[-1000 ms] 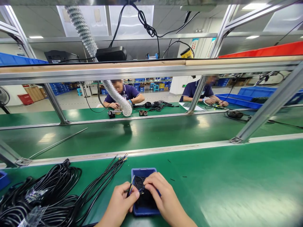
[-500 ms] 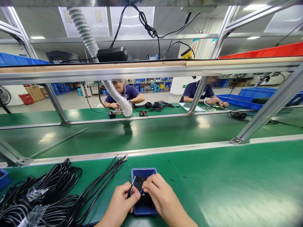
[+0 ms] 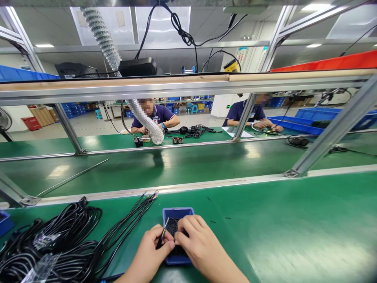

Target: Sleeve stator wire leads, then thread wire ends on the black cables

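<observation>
My left hand [image 3: 154, 248] is closed on a black cable [image 3: 160, 240] close to its stripped end. Thin inner wires [image 3: 166, 225], yellow and blue among them, stick up past my fingers. My right hand [image 3: 196, 239] is pinched, its fingertips against those of my left hand. Whatever lies between its fingers is hidden. Both hands are above a small blue bin [image 3: 178, 211] on the green bench. Inside it lie many short black pieces [image 3: 172, 225] like cut tubing, partly covered by my right hand.
Coiled black cables [image 3: 63, 236] lie at the left, with several stripped ends [image 3: 151, 196] beside the bin. A few black bits [image 3: 213, 221] lie right of it. A metal frame [image 3: 330, 129] crosses ahead. Beyond it, two people [image 3: 160, 116] work at a bench under a flexible duct [image 3: 144, 120].
My right hand has shifted slightly left, closer against my left fingertips, and now hides the wire ends that showed between the hands. My left hand still grips the cable.
</observation>
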`<state>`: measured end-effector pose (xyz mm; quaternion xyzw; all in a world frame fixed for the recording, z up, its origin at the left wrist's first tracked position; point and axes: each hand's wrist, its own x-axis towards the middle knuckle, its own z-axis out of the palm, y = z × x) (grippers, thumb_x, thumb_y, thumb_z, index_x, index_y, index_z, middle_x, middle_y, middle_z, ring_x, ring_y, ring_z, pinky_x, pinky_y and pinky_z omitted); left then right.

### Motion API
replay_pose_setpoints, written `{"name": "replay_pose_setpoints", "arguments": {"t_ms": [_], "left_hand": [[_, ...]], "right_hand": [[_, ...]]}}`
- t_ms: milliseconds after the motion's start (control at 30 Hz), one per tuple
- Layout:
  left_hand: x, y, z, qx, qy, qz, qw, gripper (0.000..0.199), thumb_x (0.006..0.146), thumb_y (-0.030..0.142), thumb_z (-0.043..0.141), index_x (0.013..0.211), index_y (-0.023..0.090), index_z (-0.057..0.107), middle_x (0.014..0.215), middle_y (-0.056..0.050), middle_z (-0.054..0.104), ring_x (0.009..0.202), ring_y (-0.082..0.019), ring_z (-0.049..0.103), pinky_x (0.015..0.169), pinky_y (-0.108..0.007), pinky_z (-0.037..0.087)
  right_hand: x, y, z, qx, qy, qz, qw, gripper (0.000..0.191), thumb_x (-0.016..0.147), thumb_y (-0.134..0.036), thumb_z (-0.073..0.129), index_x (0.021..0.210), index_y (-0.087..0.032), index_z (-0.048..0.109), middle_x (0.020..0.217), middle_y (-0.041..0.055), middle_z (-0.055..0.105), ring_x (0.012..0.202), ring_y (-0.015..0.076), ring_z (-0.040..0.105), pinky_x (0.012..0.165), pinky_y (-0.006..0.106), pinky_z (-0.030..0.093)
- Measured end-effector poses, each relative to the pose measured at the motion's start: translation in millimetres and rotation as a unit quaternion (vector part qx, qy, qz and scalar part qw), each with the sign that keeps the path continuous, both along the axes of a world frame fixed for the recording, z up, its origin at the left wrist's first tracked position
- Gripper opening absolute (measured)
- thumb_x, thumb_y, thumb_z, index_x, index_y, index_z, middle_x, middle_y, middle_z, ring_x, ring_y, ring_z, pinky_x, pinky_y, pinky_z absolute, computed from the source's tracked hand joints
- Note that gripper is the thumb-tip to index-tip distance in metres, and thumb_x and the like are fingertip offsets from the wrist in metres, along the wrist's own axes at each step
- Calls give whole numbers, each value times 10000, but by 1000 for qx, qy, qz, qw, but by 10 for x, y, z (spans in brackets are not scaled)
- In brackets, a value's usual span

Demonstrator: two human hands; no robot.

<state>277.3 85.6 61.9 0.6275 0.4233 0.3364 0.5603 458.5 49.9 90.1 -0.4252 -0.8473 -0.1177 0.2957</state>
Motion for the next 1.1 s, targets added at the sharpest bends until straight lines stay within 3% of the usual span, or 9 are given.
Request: {"name": "replay_pose_setpoints", "arguments": {"t_ms": [167, 233, 400, 533, 667, 733, 833, 967, 1100], "left_hand": [[-9, -22, 82, -39, -64, -7, 997, 211, 744, 349, 724, 793, 176, 614, 781, -8, 576, 727, -167, 527, 635, -257, 439], [-14, -25, 95, -57, -96, -6, 994, 230, 729, 336, 728, 815, 185, 577, 786, 0, 570, 710, -159, 533, 596, -245, 441], [-10, -34, 67, -63, -111, 8, 992, 293, 672, 240, 749, 749, 208, 468, 694, 50, 547, 609, -119, 544, 606, -245, 461], [8, -43, 63, -79, -102, 10, 992, 348, 658, 275, 790, 734, 210, 456, 642, 53, 565, 566, -115, 556, 561, -230, 434], [-17, -60, 118, -52, -128, 8, 990, 402, 661, 401, 843, 734, 189, 509, 743, 2, 624, 726, -146, 613, 684, -246, 475], [-46, -73, 132, -36, -138, 8, 990, 437, 674, 479, 842, 743, 187, 524, 763, -6, 625, 769, -150, 608, 720, -248, 485], [-79, -89, 110, -78, -126, -6, 989, 532, 658, 616, 811, 759, 208, 485, 617, 47, 551, 525, -104, 516, 479, -203, 395], [-76, -104, 78, -116, -128, 11, 985, 550, 649, 641, 806, 783, 194, 515, 554, 77, 495, 463, -71, 413, 445, -185, 319], [-57, -102, 89, -123, -137, 19, 983, 476, 705, 575, 796, 779, 164, 567, 561, 46, 533, 530, -86, 444, 514, -196, 355]], "right_hand": [[-5, 20, -76, -81, 107, 3, 991, 126, 976, -218, 551, 1061, -208, 644, 996, 70, 651, 899, 222, 558, 785, 355, 452], [9, 16, -84, -139, 188, 19, 972, 260, 936, -204, 592, 1195, -213, 601, 1086, 81, 655, 981, 228, 582, 843, 365, 483], [-58, 40, -149, -207, 301, 48, 930, 113, 881, -133, 557, 856, -208, 638, 799, 21, 658, 764, 176, 607, 696, 291, 498], [-134, 80, -222, -219, 314, 34, 923, 109, 826, -122, 578, 797, -199, 650, 732, 8, 642, 711, 166, 597, 645, 269, 480], [-8, -19, -33, -279, 320, 36, 905, 82, 829, -159, 622, 776, -196, 672, 734, 3, 663, 696, 157, 611, 658, 263, 493], [112, -109, 143, -339, 277, 127, 890, 68, 849, -247, 672, 808, -208, 710, 820, 16, 712, 782, 172, 658, 732, 280, 517], [215, -157, 273, -385, 225, 220, 868, 153, 888, -377, 685, 886, -238, 748, 941, 22, 757, 903, 191, 695, 833, 309, 530], [63, 46, -56, -219, 109, -37, 969, 53, 831, -236, 763, 880, -222, 749, 856, 43, 750, 865, 247, 663, 803, 384, 510], [-176, 275, -517, -146, -33, -113, 982, 136, 679, -168, 869, 713, -194, 740, 714, 72, 710, 793, 269, 627, 701, 375, 480]]}}
